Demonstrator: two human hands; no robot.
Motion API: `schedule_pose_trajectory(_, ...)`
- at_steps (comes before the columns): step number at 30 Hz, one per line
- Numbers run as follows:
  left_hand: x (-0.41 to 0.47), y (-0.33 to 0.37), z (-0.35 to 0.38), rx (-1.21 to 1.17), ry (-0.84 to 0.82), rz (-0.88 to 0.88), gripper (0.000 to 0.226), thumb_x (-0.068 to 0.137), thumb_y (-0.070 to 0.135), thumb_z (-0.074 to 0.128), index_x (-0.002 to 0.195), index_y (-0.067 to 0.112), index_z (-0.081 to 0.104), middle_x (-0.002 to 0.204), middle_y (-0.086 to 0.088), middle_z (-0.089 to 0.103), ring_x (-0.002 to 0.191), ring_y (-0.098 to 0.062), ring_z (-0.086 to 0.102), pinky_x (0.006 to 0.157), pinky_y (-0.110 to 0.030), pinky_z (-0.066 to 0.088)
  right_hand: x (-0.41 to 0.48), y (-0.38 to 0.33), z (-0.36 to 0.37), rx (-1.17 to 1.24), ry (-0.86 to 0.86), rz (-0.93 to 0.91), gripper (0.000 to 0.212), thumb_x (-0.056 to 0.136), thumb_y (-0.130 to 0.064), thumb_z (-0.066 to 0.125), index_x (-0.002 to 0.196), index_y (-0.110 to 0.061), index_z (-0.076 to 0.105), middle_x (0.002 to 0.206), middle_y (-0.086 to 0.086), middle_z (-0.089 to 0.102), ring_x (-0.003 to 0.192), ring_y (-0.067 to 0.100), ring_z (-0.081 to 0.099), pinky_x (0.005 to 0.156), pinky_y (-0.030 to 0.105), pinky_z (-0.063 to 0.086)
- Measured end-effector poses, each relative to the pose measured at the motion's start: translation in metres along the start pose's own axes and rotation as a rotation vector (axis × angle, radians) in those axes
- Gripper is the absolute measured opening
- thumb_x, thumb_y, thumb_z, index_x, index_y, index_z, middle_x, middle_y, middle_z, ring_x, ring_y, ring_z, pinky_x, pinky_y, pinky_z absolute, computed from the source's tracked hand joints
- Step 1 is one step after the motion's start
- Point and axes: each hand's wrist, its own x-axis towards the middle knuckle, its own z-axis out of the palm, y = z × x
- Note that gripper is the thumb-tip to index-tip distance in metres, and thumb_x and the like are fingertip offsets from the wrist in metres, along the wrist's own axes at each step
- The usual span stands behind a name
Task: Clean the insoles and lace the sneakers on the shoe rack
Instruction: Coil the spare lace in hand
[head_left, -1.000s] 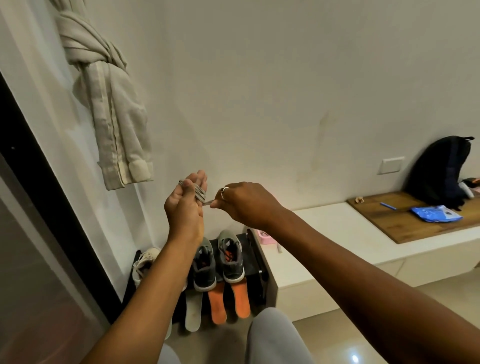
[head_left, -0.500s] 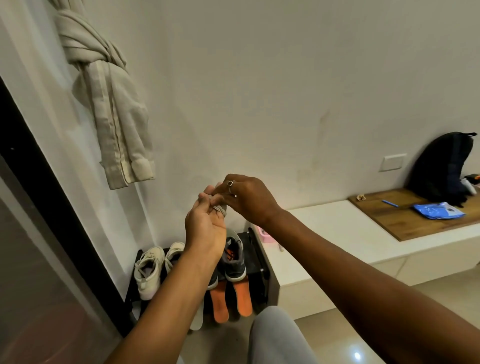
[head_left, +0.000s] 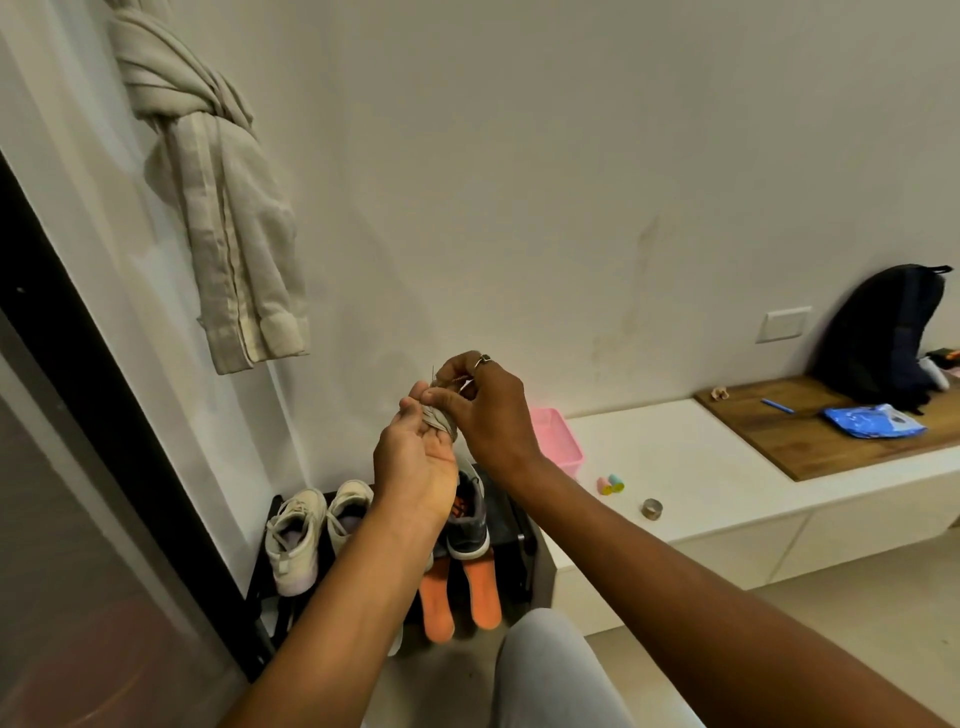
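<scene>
At the centre of the frame, the left hand (head_left: 415, 457) is raised palm toward the camera, its fingers slightly bent with a grey shoelace (head_left: 439, 420) wound round them in a tight coil; the right hand (head_left: 485, 410), a ring (head_left: 484, 358) on one finger, touches it from the right and pinches the lace's loose end between thumb and fingertips, the other fingers curled; below the hands, at lower centre, the black shoe rack (head_left: 517, 525) holds a pair of white sneakers (head_left: 296, 540) on its left and a grey sneaker (head_left: 467, 522) with orange inside on its right; two orange insoles (head_left: 483, 592) lean against the rack front under the grey sneaker; right of the rack, a white bench (head_left: 685, 467) carries a pink basket (head_left: 558, 441), a small roll of tape (head_left: 652, 508), a wooden board (head_left: 831, 441) and a dark backpack (head_left: 883, 332); at upper left hangs a knotted curtain (head_left: 223, 208)
</scene>
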Motion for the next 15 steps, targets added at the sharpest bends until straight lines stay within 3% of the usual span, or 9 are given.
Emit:
schedule_pose_trajectory(2,0.0,0.0,0.0,0.006,-0.012,0.005,0.025,0.109,0.017,0.039,0.111,0.01,0.063,0.11,-0.01,0.068,0.097,-0.017,0.069,0.087,-0.027,0.054,-0.002,0.002,0.001,-0.088,0.038,-0.085,0.01,0.086,-0.021,0.079,0.089,-0.013,0.075,0.088,-0.003,0.068,0.078,0.007,0.065,0.07,0.033,0.056)
schedule_pose_trajectory(5,-0.001,0.002,0.001,0.002,-0.024,0.004,0.026,0.109,0.016,0.037,0.11,0.011,0.063,0.11,-0.01,0.07,0.087,-0.013,0.073,0.071,-0.022,0.058,-0.006,0.003,0.0,-0.232,0.032,-0.162,0.02,0.092,-0.029,0.072,0.093,-0.01,0.078,0.098,-0.001,0.067,0.09,0.013,0.064,0.074,0.038,0.055)
schedule_pose_trajectory(7,-0.001,0.004,-0.001,0.02,-0.016,-0.012,0.027,0.11,0.018,0.036,0.11,0.014,0.062,0.116,-0.011,0.07,0.09,-0.015,0.073,0.066,-0.023,0.058,-0.01,0.001,0.001,-0.427,0.012,-0.237,0.029,0.096,-0.035,0.066,0.09,-0.009,0.078,0.105,-0.002,0.065,0.098,0.016,0.056,0.079,0.038,0.05)
schedule_pose_trajectory(10,0.001,0.004,-0.003,0.043,0.009,-0.046,0.027,0.109,0.02,0.037,0.111,0.018,0.064,0.123,-0.008,0.068,0.101,-0.02,0.069,0.075,-0.031,0.057,-0.016,-0.006,0.003,-0.575,-0.06,-0.29,0.033,0.096,-0.037,0.063,0.082,-0.009,0.075,0.105,0.003,0.067,0.098,0.022,0.053,0.08,0.039,0.044)
schedule_pose_trajectory(15,0.0,0.0,-0.004,0.077,0.031,-0.025,0.024,0.108,0.019,0.04,0.107,0.018,0.065,0.108,-0.005,0.068,0.095,-0.018,0.068,0.089,-0.032,0.054,-0.003,-0.015,-0.002,-0.577,-0.208,-0.218,0.021,0.09,-0.028,0.066,0.086,-0.01,0.075,0.074,0.007,0.066,0.076,0.025,0.059,0.065,0.038,0.049)
